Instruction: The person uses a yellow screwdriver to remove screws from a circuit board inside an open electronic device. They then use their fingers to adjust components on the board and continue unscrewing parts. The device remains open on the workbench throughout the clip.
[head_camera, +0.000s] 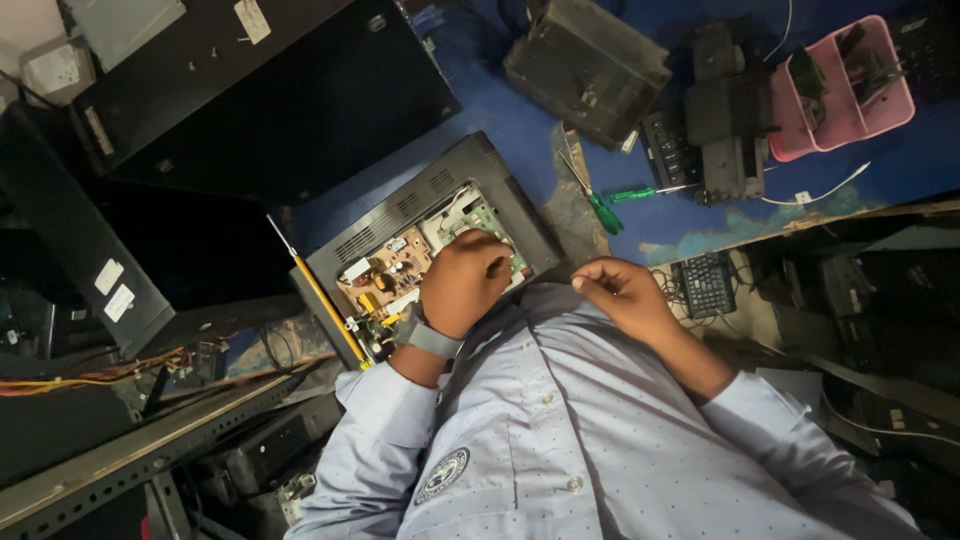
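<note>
An open grey device casing (500, 175) lies on the blue worktop, exposing a brown circuit board (385, 275) and a green board (487, 218). My left hand (462, 282), with a grey watch on its wrist, rests on the green board with its fingers curled down. Whether they grip anything is hidden. My right hand (625, 293) hovers just right of the casing's near corner, fingers loosely closed with nothing visible in them. My light blue shirt fills the bottom of the view.
A long yellow-handled screwdriver (322, 298) lies along the casing's left edge. Two green-handled screwdrivers (606, 212) lie on the blue worktop (500, 110). Beyond are black device parts (590, 62), a pink tray (890, 105) of black parts and a large black housing (270, 100).
</note>
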